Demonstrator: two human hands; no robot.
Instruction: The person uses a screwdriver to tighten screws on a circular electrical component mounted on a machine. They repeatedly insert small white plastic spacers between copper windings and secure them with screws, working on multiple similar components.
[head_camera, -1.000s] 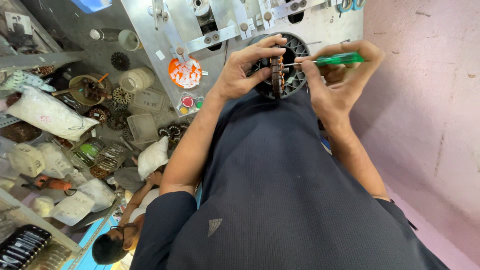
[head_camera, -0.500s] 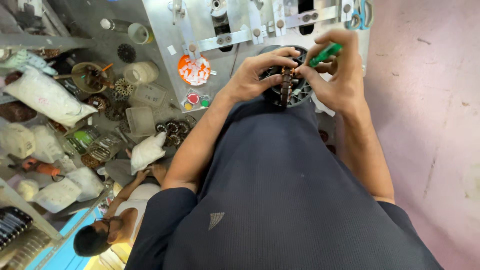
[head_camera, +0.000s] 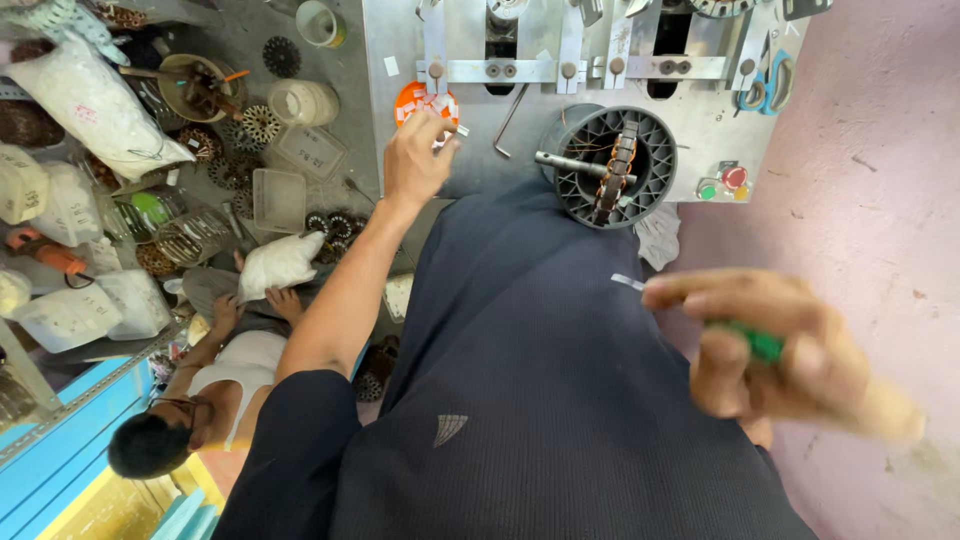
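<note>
In the head view we look down over our own dark shirt at a grey metal tabletop. Our left hand is stretched forward, its fingers curled down onto an orange-and-white round container at the tabletop's near edge; they seem to be pinching a small white piece, but we cannot tell for sure. Our right hand is drawn back close to the body, blurred, its fingers pressed together around a green-handled screwdriver whose thin metal tip points left.

The one black ribbed motor housing, round and open toward us, sits ahead of the right hand's fingers and to the right of the left hand's fingers. One steel shaft pokes out of it with its long axis pointing left, and one copper-wound stator stands on edge inside. The left hand looks somewhat nearer to the housing, though both are apart from it.

Just right of the left fingers lies one bent hex key. Beyond the housing to the right we count two round buttons, one red and one green. Far left of the fingers, below tabletop level, a second person sits on the floor among white bags and trays of parts.
</note>
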